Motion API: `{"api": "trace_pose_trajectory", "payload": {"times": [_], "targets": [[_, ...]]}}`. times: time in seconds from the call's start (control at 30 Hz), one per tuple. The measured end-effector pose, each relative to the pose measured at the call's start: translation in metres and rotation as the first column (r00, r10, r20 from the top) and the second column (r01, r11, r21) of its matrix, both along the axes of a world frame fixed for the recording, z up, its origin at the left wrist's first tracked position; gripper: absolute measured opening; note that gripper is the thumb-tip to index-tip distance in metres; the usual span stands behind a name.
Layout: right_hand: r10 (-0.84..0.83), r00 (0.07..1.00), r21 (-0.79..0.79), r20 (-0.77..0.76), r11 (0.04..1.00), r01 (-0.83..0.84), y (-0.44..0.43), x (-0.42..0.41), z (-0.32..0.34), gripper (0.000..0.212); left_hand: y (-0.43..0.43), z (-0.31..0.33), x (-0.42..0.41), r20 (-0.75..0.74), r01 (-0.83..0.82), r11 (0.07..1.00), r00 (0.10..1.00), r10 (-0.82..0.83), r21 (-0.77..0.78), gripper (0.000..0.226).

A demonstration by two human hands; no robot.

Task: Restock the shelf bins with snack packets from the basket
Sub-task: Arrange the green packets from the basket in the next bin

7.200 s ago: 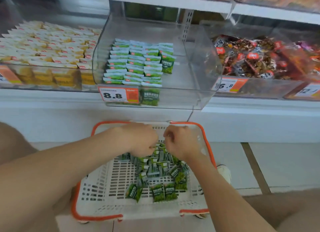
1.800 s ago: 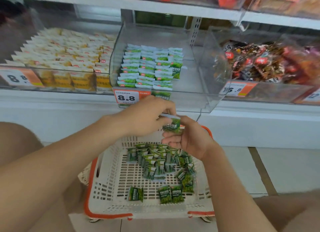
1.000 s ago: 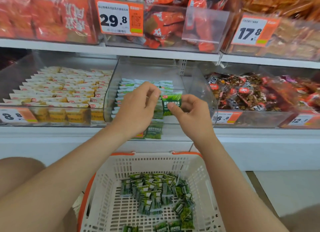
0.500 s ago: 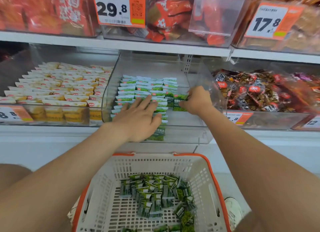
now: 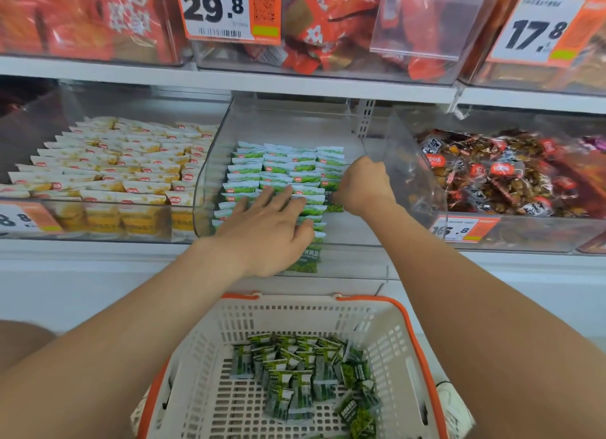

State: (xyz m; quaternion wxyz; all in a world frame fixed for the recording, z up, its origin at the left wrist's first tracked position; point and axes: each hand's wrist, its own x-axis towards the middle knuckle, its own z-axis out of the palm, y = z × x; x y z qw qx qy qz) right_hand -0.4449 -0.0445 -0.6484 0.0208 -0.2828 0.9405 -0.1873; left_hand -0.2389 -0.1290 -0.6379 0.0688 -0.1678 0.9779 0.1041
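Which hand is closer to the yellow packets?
Left. The left hand lies flat on the green packets, just right of the yellow packets. The right hand is farther right, at the green rows' right edge.

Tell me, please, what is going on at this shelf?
A person is refilling the clear bin with green snack packets from the basket below it. The left hand lies flat, fingers straight, on the rows of packets already in the bin, while the right hand pinches one packet at the right edge of those rows. A loose pile waits in the basket.
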Motion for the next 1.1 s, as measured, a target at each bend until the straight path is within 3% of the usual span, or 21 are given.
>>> {"api": "trace_pose_trajectory", "payload": {"times": [0.2,0.27,0.33,0.43,0.53,0.63,0.73,0.83,0.93,1.03,1.1], "targets": [[0.268,0.955,0.191,0.131,0.938,-0.289,0.021,0.009,0.011,0.025,0.011,0.002,0.009,-0.281,-0.077,0.984,0.959,0.03,-0.16,0.056],[0.295,0.945,0.212,0.144,0.923,-0.32,0.032,0.018,0.022,0.03,0.017,0.003,0.013,-0.412,-0.095,0.956,0.911,-0.028,-0.276,0.048],[0.303,0.95,0.123,0.079,0.942,-0.311,0.043,0.035,0.035,0.039,0.025,0.006,0.02,-0.548,-0.074,0.936,0.825,-0.136,-0.343,0.032],[0.274,0.953,-0.116,-0.127,0.951,-0.288,0.061,0.067,0.05,0.029,0.039,0.011,0.04,-0.639,-0.032,0.938,0.74,-0.209,-0.345,0.021],[0.28,0.937,-0.184,-0.208,0.93,-0.318,0.083,0.11,0.058,0.013,0.053,-0.002,0.057,-0.432,-0.009,0.964,0.895,-0.111,-0.266,0.04],[0.375,0.92,-0.003,-0.113,0.926,-0.378,0.104,0.15,0.049,0.011,0.06,-0.033,0.063,-0.066,0.075,0.987,0.994,-0.084,-0.14,0.041],[0.499,0.866,0.252,0.025,0.835,-0.489,0.122,0.172,0.02,0.015,0.065,-0.072,0.065,0.219,0.17,0.985,0.961,-0.168,0.006,0.035],[0.563,0.813,0.473,0.149,0.681,-0.559,0.134,0.184,-0.015,0.009,0.074,-0.118,0.064,0.477,0.16,0.973,0.851,-0.22,0.165,0.03],[0.573,0.759,0.628,0.31,0.475,-0.616,0.14,0.196,-0.048,0.006,0.081,-0.177,0.066,0.59,0.112,0.982,0.787,-0.181,0.151,0.03],[0.523,0.712,0.642,0.468,0.352,-0.681,0.141,0.203,-0.07,0.013,0.09,-0.237,0.078,0.644,-0.008,0.986,0.758,-0.103,0.168,0.026],[0.545,0.677,0.639,0.495,0.299,-0.708,0.137,0.206,-0.078,0.01,0.097,-0.268,0.09,0.678,-0.051,0.982,0.73,-0.086,0.179,0.014]]}}
